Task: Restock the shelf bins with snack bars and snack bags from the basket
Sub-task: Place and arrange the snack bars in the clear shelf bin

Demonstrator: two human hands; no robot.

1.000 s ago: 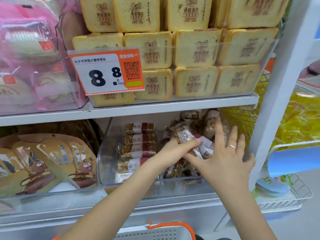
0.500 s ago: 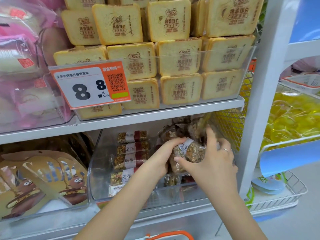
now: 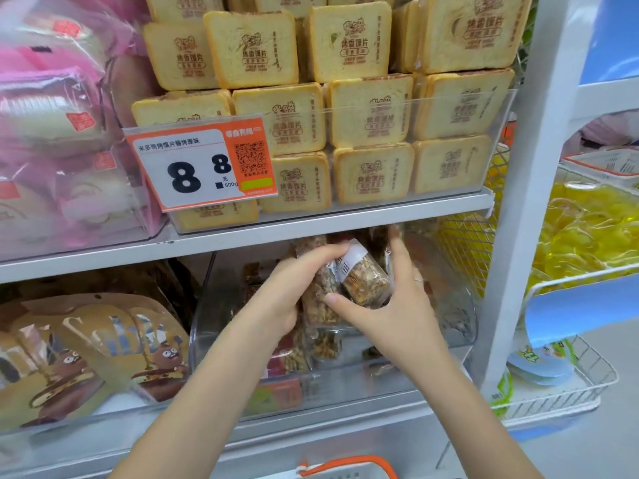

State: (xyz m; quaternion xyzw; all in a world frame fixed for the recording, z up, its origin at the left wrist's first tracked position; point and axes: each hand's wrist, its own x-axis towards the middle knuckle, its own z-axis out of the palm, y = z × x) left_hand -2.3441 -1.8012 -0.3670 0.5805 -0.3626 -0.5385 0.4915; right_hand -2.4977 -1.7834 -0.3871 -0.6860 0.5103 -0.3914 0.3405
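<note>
Both my hands reach into the clear plastic bin [image 3: 221,340] on the lower shelf. My left hand [image 3: 294,288] grips a bundle of nut snack bars [image 3: 320,299] in clear wrappers. Beside it, my right hand [image 3: 390,305] holds another snack bar [image 3: 366,278] with a white label band, thumb under it and fingers up along its right side. More bars [image 3: 294,361] lie lower in the bin, blurred behind its front wall. The white basket with an orange rim [image 3: 349,468] shows at the bottom edge.
The shelf board [image 3: 345,219] hangs just above my hands, carrying a bin of toast-shaped packs [image 3: 370,112] and an orange 8.8 price tag [image 3: 204,164]. Brown snack bags [image 3: 96,347] fill the left bin. A white upright [image 3: 532,202] and wire baskets [image 3: 560,399] stand to the right.
My hands have closed round the bars and lifted them higher in the bin, close under the shelf board. The view has moved nearer and tilted up.
</note>
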